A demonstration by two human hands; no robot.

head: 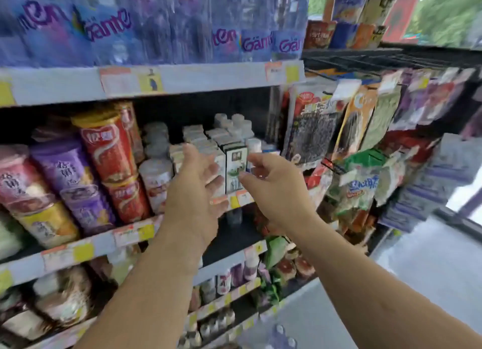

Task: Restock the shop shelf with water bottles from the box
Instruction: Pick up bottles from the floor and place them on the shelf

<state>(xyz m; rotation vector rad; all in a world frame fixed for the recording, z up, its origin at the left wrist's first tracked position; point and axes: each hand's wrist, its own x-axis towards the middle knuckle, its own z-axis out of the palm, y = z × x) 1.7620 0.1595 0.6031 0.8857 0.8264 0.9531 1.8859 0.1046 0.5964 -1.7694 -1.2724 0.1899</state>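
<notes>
Both hands are up at the middle shelf and neither carries a bottle. My left hand (pixel 198 184) is flat, fingers straight, right by the little cartons (pixel 234 163). My right hand (pixel 273 184) sits just beside it, a small gap between the two, with fingers half curled and nothing I can make out in them.

Down at the bottom edge, closest to me, two or three clear bottle caps (pixel 283 334) poke into view. My guess is that's the supply still waiting to go up. I can't make out the box itself.

On the middle shelf (pixel 99 240) left of the hands I count roughly seven cups (pixel 109 150): three red, two purple, one pink, one yellow. The cartons stand in about three rows, too blurry for a real number.

Further up, the water bottles (pixel 156 22) fill the top shelf (pixel 195 77) pretty much edge to edge. I can pick out five purple logos, but the bottles smear together so no honest count. Off to the right hang a pile of snack bags (pixel 365 129), well over ten.

So progress-wise it looks mostly done: top row looks packed, a few bottles maybe left on the floor, and right now the hands seem busy with the cartons rather than the water.
</notes>
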